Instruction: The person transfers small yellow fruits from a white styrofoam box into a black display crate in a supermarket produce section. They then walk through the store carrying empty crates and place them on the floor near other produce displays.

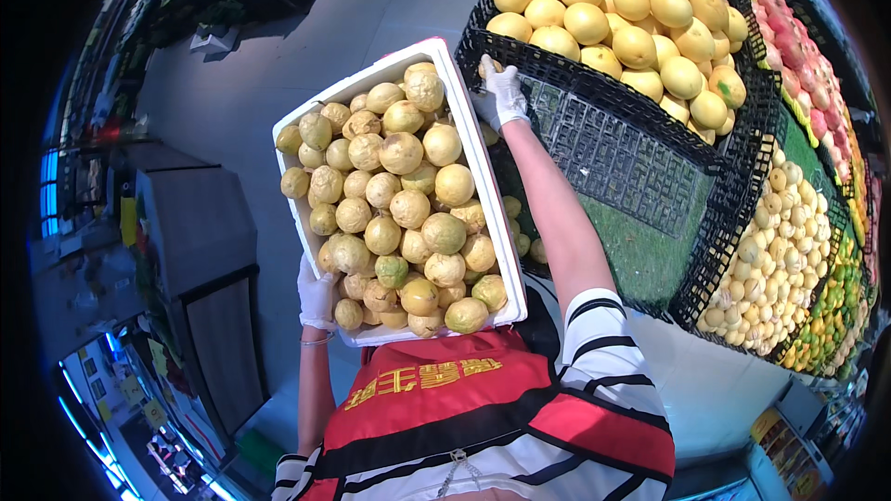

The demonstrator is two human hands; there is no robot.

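Note:
A white foam box (511,250) full of round yellow-brown fruit (400,153), which look like passion fruit, is tilted against the front of my red apron (445,390). My left hand (318,296), in a white glove, grips the box's lower left side; its fingertips are partly hidden by fruit and rim. Beyond the box's right side, my gloved right hand (500,90) reaches to the corner of a black plastic crate (626,153). A yellowish fruit (489,68) is at its fingers. More such fruit lies below, partly covered by the box and my right forearm.
Large yellow citrus fruit (633,45) is heaped behind the black crate wall. Green matting (626,243) lines the display in front. Small pale fruit (773,257) and pink fruit (786,31) fill sections at right. A grey-sided stand (202,229) is at left on the tiled floor.

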